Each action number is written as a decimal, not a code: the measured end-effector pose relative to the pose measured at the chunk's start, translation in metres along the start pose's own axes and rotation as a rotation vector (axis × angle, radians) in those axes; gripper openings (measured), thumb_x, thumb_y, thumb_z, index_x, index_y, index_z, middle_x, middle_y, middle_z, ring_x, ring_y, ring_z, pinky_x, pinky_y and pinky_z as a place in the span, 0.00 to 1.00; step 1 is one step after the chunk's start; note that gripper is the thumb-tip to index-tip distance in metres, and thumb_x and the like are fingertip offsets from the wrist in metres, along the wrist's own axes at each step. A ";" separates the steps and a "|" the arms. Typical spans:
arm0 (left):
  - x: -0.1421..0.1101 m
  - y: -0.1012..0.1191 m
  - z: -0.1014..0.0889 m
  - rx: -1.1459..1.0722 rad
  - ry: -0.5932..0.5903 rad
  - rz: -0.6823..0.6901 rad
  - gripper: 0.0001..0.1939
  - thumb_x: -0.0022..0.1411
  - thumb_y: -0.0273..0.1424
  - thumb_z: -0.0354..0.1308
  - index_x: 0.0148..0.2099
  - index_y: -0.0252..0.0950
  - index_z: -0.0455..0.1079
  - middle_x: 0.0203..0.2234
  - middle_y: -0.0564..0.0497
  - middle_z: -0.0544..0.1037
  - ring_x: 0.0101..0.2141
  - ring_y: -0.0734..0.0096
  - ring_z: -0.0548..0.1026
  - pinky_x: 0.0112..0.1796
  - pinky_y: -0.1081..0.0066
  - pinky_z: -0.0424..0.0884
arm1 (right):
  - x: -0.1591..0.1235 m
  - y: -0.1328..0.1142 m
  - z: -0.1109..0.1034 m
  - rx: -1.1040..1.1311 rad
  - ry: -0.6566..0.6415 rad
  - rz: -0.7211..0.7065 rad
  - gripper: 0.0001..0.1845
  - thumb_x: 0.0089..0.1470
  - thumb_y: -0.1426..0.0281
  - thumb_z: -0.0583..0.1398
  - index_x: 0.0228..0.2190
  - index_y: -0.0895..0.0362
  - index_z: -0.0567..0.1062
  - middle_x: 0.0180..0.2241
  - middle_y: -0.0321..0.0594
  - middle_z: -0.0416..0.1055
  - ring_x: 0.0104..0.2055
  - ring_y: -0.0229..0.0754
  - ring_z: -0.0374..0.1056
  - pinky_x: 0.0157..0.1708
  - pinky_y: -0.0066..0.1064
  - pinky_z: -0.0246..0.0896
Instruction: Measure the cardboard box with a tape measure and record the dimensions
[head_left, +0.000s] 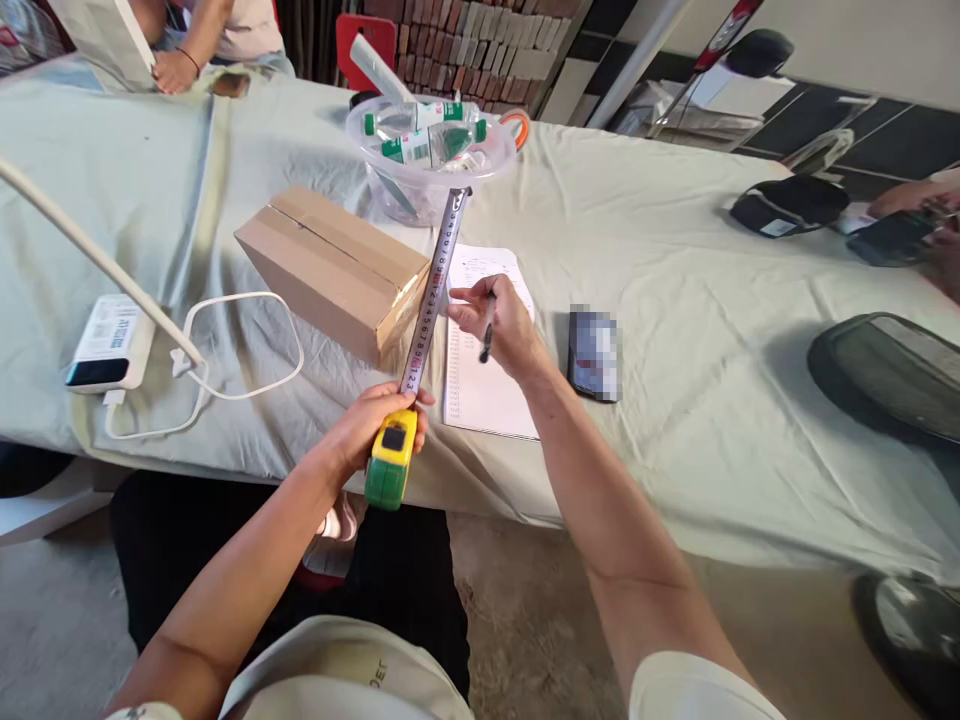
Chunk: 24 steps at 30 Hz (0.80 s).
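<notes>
My left hand (375, 425) is closed round a yellow and green tape measure (391, 458) at the table's front edge. Its metal blade (431, 300) is pulled out and slants up and away, passing by the right end of a brown cardboard box (337, 265). Whether blade and box touch, I cannot tell. In my right hand (502, 320) there is a dark pen (487, 335), held over a spiral notebook (487, 395) with writing near its top. The hand's thumb and forefinger point toward the blade.
Behind the box stands a clear tub (431, 185) of plastic bottles. A phone (594, 352) lies right of the notebook. On the left are a white power bank (112, 342), its cable (247, 297) and a pale pole. Black caps (787, 203) lie at right; other people's hands show at the far edges.
</notes>
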<state>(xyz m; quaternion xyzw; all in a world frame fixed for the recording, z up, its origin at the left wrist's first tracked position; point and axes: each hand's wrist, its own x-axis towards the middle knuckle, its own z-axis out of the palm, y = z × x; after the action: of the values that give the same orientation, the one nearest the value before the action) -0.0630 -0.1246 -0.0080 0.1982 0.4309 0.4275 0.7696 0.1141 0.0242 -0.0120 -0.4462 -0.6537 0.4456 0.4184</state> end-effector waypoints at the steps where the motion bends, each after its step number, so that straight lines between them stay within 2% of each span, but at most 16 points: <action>1: -0.009 -0.001 -0.004 0.020 0.001 0.007 0.07 0.67 0.28 0.56 0.38 0.31 0.73 0.23 0.47 0.76 0.22 0.70 0.76 0.26 0.74 0.73 | 0.001 0.004 0.007 0.006 -0.019 -0.060 0.34 0.41 0.46 0.73 0.36 0.50 0.61 0.51 0.46 0.75 0.54 0.52 0.75 0.50 0.49 0.73; 3: -0.028 -0.004 -0.012 0.052 0.009 0.006 0.07 0.66 0.30 0.58 0.37 0.31 0.73 0.23 0.48 0.77 0.23 0.72 0.76 0.27 0.75 0.72 | 0.001 0.011 0.023 0.010 -0.059 -0.187 0.40 0.36 0.43 0.74 0.37 0.48 0.58 0.61 0.50 0.67 0.66 0.57 0.66 0.57 0.54 0.69; 5: -0.046 -0.005 -0.020 0.067 0.032 -0.009 0.07 0.65 0.32 0.60 0.37 0.31 0.74 0.24 0.49 0.77 0.23 0.73 0.76 0.27 0.76 0.71 | -0.001 0.018 0.040 -0.023 -0.077 -0.290 0.43 0.34 0.42 0.74 0.39 0.48 0.57 0.67 0.54 0.59 0.70 0.59 0.59 0.62 0.58 0.64; 7: -0.062 -0.005 -0.028 0.076 0.068 -0.027 0.09 0.63 0.34 0.63 0.38 0.32 0.74 0.24 0.50 0.76 0.24 0.73 0.75 0.27 0.76 0.71 | -0.004 0.025 0.058 -0.080 -0.044 -0.358 0.47 0.31 0.41 0.75 0.41 0.48 0.56 0.67 0.58 0.57 0.68 0.60 0.60 0.64 0.60 0.60; 9: -0.073 -0.004 -0.036 0.092 0.116 -0.027 0.11 0.61 0.37 0.65 0.38 0.33 0.74 0.24 0.51 0.76 0.25 0.72 0.75 0.26 0.76 0.70 | -0.007 0.032 0.075 -0.130 0.018 -0.393 0.49 0.30 0.41 0.75 0.42 0.49 0.56 0.63 0.60 0.60 0.65 0.60 0.63 0.63 0.60 0.61; 13: -0.083 0.001 -0.055 0.162 0.204 0.017 0.15 0.59 0.41 0.68 0.38 0.34 0.74 0.25 0.52 0.76 0.26 0.73 0.75 0.26 0.76 0.69 | -0.009 0.042 0.095 -0.179 0.087 -0.405 0.46 0.36 0.45 0.75 0.46 0.50 0.57 0.60 0.57 0.62 0.62 0.59 0.63 0.59 0.58 0.64; 17: -0.090 0.004 -0.075 0.219 0.229 0.021 0.18 0.56 0.43 0.69 0.35 0.33 0.72 0.23 0.52 0.76 0.24 0.73 0.74 0.27 0.76 0.68 | -0.009 0.044 0.088 -0.138 0.021 -0.475 0.38 0.44 0.54 0.74 0.44 0.48 0.56 0.66 0.57 0.55 0.65 0.55 0.62 0.56 0.54 0.67; 21: -0.107 0.004 -0.089 0.283 0.265 -0.012 0.18 0.58 0.44 0.68 0.36 0.33 0.73 0.25 0.52 0.76 0.25 0.74 0.73 0.28 0.75 0.67 | -0.007 0.045 0.069 -0.108 -0.016 -0.605 0.36 0.43 0.62 0.74 0.43 0.47 0.56 0.68 0.57 0.53 0.70 0.55 0.56 0.60 0.57 0.64; 24: -0.117 0.003 -0.090 0.308 0.285 -0.022 0.18 0.59 0.45 0.67 0.37 0.33 0.73 0.26 0.52 0.76 0.26 0.73 0.73 0.28 0.75 0.66 | -0.006 0.049 0.063 -0.113 -0.036 -0.680 0.37 0.41 0.66 0.74 0.42 0.47 0.55 0.69 0.56 0.52 0.72 0.53 0.55 0.63 0.58 0.63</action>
<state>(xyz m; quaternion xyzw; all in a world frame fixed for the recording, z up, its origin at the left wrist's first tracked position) -0.1699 -0.2260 0.0027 0.2462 0.5979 0.3717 0.6661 0.0666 0.0155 -0.0752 -0.2174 -0.7958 0.2517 0.5060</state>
